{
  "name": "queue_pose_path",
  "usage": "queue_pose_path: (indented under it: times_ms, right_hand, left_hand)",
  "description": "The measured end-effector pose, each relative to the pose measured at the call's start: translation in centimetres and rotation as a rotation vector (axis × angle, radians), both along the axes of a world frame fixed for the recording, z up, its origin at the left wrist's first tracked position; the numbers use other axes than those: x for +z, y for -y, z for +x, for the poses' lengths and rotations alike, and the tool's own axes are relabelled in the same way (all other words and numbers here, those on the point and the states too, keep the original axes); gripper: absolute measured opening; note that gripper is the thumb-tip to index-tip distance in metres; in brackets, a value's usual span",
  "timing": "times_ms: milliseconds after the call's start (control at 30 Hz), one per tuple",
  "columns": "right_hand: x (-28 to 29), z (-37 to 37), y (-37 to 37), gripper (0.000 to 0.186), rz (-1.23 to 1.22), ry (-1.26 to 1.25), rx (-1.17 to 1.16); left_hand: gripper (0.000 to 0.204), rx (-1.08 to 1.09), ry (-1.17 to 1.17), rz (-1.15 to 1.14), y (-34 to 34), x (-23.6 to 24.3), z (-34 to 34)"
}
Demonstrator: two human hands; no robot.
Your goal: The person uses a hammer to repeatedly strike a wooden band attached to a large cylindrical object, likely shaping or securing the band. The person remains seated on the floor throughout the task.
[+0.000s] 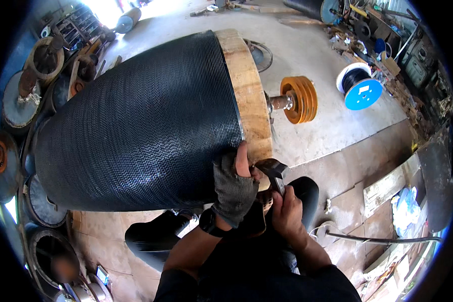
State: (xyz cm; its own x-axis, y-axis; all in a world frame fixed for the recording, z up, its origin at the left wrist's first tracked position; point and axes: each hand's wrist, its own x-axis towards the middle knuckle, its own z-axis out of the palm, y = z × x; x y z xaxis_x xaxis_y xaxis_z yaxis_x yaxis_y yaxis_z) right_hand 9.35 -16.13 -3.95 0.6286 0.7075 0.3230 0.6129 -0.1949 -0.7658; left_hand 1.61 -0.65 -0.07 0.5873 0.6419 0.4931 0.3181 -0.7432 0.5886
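A large roller (136,121) wound with ridged black wire or strip lies across in front of me, with a bare wooden end band (249,90) at its right. My left hand (235,183), in a dark grey fingerless glove, is at the lower right edge of the winding. One finger points up along the boundary between black and wood. Its other fingers are curled against the wood, and whatever they pinch is hidden. My right hand (288,214) grips the handle of a hammer (273,170). The dark hammer head is beside the left fingertips, close to the wood.
An orange grooved pulley (299,99) sticks out on the roller's shaft. A blue-and-white spool (362,90) of black cable stands on the floor at right. Wheels and drums (22,98) crowd the left wall. A metal rod (382,240) and wooden boards (391,183) lie at right.
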Motion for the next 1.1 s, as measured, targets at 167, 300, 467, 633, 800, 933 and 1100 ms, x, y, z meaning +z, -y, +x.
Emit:
queue_pose_path:
  times_ms: [167, 300, 467, 633, 800, 933, 1100]
  right_hand:
    - [-0.7, -0.4, 0.0, 0.019, 0.012, 0.031, -0.002]
    - [-0.7, 0.0, 0.0, 0.017, 0.024, -0.02, -0.004]
    - [-1.8, -0.2, 0.1, 0.016, 0.081, 0.04, 0.021]
    - [-0.3, -0.9, -0.3, 0.018, 0.088, -0.128, 0.025]
    - [-1.6, -0.2, -0.5, 0.016, 0.135, 0.165, 0.004]
    - [0.2, -0.3, -0.6, 0.011, -0.057, -0.096, 0.019]
    - [-1.9, -0.1, 1.1, 0.016, 0.257, 0.059, 0.113]
  left_hand:
    - [0.068, 0.014, -0.022, -0.045, 0.4, -1.3, -0.1]
    - [0.068, 0.048, 0.002, 0.162, 1.6, -0.8, -2.2]
    - [0.054, -0.235, -0.226, 0.204, 4.6, -5.6, -7.0]
    - [0.039, -0.42, -0.691, 0.045, 7.3, -11.7, -9.7]
    - [0.039, -0.528, -0.893, -0.112, 6.7, -7.8, -8.3]
    - [0.041, -0.534, -0.942, -0.145, 6.0, -5.3, -8.0]
    - [0.038, -0.515, -0.222, -0.97, 8.8, -20.2, -10.5]
